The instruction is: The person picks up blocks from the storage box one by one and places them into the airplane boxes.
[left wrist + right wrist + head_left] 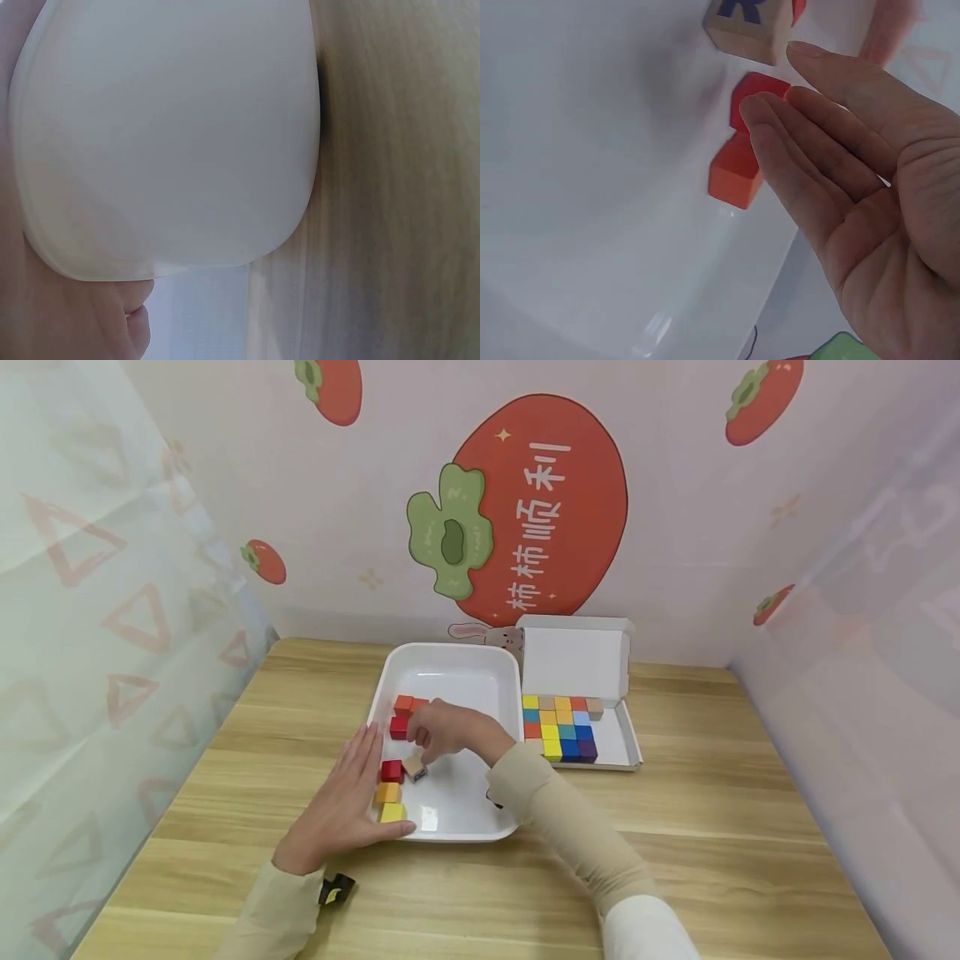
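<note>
My left hand [341, 797] rests on the near-left corner of a white tray [453, 652], fingers straight along its left rim and thumb on the front rim. Inside the tray, my right hand [446, 729] is over the left half with its fingers bent loosely. Its thumb tip is beside a bare wood cube [746, 30] marked with a dark letter; whether they touch I cannot tell. A red cube [757, 90] and an orange one [735, 176] lie by the fingertips. Along the left wall sit another red cube [392, 771], an orange-yellow cube [387, 792] and a yellow cube [392, 812].
Right of the tray, an open white box [576, 660] holds rows of coloured cubes [566, 731], with a bare strip of its floor [615, 735] at the right. Both stand on a wood-grain table [712, 827]. A printed cloth [675, 527] hangs behind.
</note>
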Motion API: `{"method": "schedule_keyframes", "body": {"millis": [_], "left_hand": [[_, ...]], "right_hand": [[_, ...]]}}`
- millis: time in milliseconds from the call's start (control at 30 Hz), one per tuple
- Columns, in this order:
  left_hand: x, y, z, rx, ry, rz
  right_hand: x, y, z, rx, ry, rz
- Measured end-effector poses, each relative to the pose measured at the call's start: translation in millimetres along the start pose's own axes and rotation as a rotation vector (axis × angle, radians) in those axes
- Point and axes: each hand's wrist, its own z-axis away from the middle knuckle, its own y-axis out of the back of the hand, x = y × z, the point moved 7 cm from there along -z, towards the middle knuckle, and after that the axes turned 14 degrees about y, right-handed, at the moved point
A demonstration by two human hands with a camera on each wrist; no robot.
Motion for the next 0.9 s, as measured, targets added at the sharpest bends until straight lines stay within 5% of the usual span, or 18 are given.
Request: {"method": "schedule_keyframes", "body": {"millis": [500,900], "left_hand": [[0.3,0.6,-1.1,-0.008,0.010,-0.009],[-0.6,-1.1,-0.7,-0.011,0.018,-0.006]], "right_hand": [[4,-14,-1.0,-0.050,0.045,-0.026],[-7,26,30.4,0.050,0.084,-0.004]]}}
